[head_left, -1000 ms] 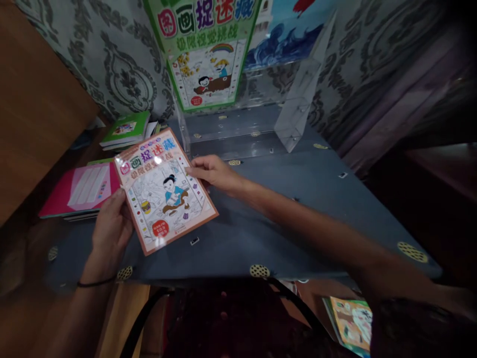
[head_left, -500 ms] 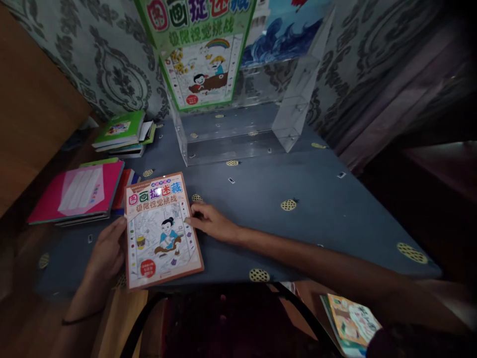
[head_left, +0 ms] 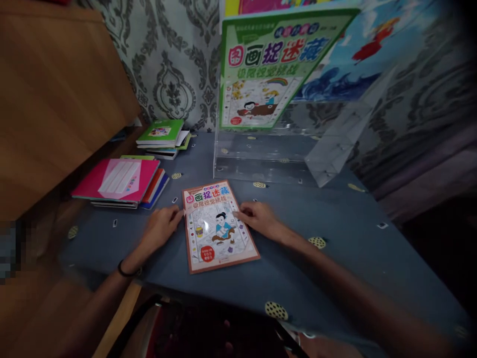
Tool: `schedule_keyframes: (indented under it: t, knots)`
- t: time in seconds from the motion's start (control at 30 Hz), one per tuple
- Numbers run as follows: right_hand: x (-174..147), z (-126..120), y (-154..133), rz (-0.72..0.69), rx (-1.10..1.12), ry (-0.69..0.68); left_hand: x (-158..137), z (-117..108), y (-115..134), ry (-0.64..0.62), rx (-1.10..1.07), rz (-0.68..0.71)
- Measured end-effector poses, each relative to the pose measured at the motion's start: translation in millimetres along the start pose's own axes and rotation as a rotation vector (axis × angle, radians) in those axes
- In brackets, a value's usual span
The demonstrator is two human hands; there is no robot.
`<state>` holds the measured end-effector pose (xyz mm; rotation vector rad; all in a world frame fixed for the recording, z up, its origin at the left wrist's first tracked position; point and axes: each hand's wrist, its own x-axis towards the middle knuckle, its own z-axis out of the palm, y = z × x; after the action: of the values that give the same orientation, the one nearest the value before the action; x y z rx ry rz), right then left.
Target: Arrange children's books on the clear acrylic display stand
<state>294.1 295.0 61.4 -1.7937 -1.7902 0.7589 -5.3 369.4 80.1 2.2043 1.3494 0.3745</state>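
Note:
A picture book (head_left: 212, 233) with an orange-brown border and a seated cartoon figure on its cover is low over the table or on it; I cannot tell whether it fully touches. My left hand (head_left: 161, 227) pinches its left edge between thumb and fingers, and a dark band circles that wrist. On the opposite edge, my right hand (head_left: 261, 219) grips the book the same way. Behind it stands a clear acrylic rack (head_left: 331, 149), which holds a similar green-bordered book (head_left: 257, 74) and another book with blue waves (head_left: 328, 82).
At the left lies a pile of books topped by a pink one (head_left: 85, 186). Farther back is a second pile with a green book (head_left: 169, 130) on top. A blue-grey cloth with pineapples covers the table (head_left: 290, 273). A wooden cabinet (head_left: 59, 89) stands far left.
The view has swung left. Both hands have carried the picture book away from the table's near edge, toward the rack, and it now sits farther from the pink pile.

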Motion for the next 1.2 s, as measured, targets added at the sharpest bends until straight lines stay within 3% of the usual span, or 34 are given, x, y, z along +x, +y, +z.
schedule_keyframes:
  t: [0.07,0.17,0.27,0.37,0.43,0.57,0.77,1.0,1.2]
  knots:
    - [-1,-7,-5,0.057,-0.192,0.023,1,-1,0,0.08,0.17,0.058]
    - [3,-8,-21,0.061,-0.371,0.086,8,1,-1,0.184,0.256,0.187]
    - [15,8,-46,-0.177,-0.368,0.103,21,9,-6,0.259,0.276,0.313]
    - [36,35,-69,-0.486,-0.359,0.013,30,22,-16,0.298,0.247,0.349]
    - [51,50,-77,-0.565,-0.394,-0.055,33,30,-24,0.315,0.222,0.363]
    - [71,64,-73,-0.533,-0.449,-0.093,33,40,-31,0.346,0.207,0.383]
    - [76,62,-62,-0.538,-0.436,-0.086,35,40,-27,0.32,0.253,0.375]
    - [65,42,-25,-0.434,-0.398,0.027,33,41,-27,0.315,0.264,0.346]
    - [58,25,-4,-0.401,-0.355,0.013,33,40,-26,0.291,0.289,0.341]
